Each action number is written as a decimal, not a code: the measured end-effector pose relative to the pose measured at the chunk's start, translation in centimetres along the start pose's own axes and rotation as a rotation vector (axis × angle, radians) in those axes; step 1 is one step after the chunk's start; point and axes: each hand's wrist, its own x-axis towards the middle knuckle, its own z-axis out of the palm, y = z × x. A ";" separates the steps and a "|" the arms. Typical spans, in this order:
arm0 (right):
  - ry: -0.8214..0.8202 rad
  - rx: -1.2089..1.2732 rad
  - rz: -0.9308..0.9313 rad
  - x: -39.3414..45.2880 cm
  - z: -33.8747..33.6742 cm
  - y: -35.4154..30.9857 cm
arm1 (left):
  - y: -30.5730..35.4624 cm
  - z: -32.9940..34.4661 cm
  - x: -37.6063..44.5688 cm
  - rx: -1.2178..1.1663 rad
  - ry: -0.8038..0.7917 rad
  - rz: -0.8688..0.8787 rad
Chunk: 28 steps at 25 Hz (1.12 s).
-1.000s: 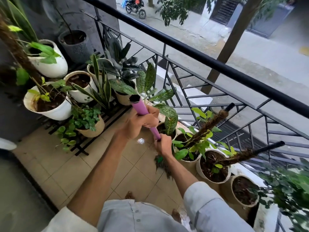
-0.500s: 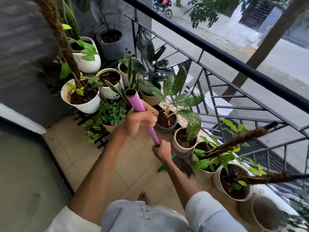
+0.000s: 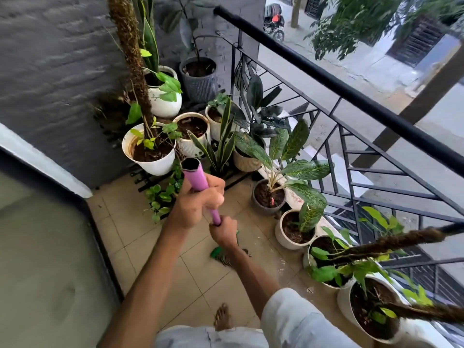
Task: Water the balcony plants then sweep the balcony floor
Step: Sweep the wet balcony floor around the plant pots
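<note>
Broom handle (image 3: pixel 198 180) gripped by both — left hand (image 3: pixel 198 204) above, right hand (image 3: pixel 224 232) lower near the green head (image 3: pixel 216 252).

Beige tiled floor (image 3: pixel 160 267) here, potted plants (image 3: pixel 268 197) lined along the railing side, broom head (image 3: pixel 221 256) down on it, one bare foot (image 3: pixel 222 317).

The broom handle (image 3: pixel 200 183) looks like smooth, glossy pink plastic, hollow at its top end. The floor (image 3: pixel 150 252) is beige tile with a slight sheen, and the railing (image 3: pixel 351 92) is black painted metal, smooth and matt. The far wall (image 3: pixel 62 59) is rough grey plaster; the near white pot (image 3: pixel 155 164) seems glossy, the far grey pot (image 3: pixel 200 84) ribbed and matt.
</note>
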 end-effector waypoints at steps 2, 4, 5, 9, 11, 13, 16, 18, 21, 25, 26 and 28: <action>0.042 0.017 0.041 1.5 -1.3 0.5 | -1.0 0.5 1.1 -0.018 -0.011 0.023; 0.091 -0.031 0.106 3.5 -3.1 2.1 | -2.4 1.3 3.0 -0.044 -0.026 0.017; 0.116 -0.047 0.129 4.9 -4.1 3.1 | -3.1 1.8 4.1 -0.061 -0.027 0.009; 0.209 -0.112 0.148 11.4 -7.5 6.9 | -4.2 3.1 8.6 -0.093 -0.007 -0.020; 0.234 -0.122 0.164 13.3 -9.7 6.6 | -4.3 3.3 10.3 -0.111 -0.014 -0.034; 0.242 -0.131 0.173 14.7 -11.4 6.3 | -4.5 3.3 11.9 -0.103 -0.048 -0.030; 0.217 -0.133 0.159 14.9 -11.6 5.0 | -4.8 2.1 12.8 -0.058 -0.061 -0.068; 0.185 -0.144 0.151 14.0 -9.6 3.7 | -4.6 0.2 12.5 -0.031 -0.031 -0.092; 0.074 -0.115 0.130 14.0 -4.4 1.3 | -3.3 -4.1 11.9 0.010 0.014 -0.091; -0.006 -0.135 0.097 14.0 2.2 -2.7 | -1.5 -10.1 10.6 0.002 0.091 -0.086; -0.044 -0.135 0.089 13.4 3.1 -3.8 | -1.4 -11.2 10.0 0.012 0.101 -0.092; -0.098 -0.160 0.072 13.2 5.1 -5.5 | -1.4 -13.6 9.3 0.045 0.088 -0.091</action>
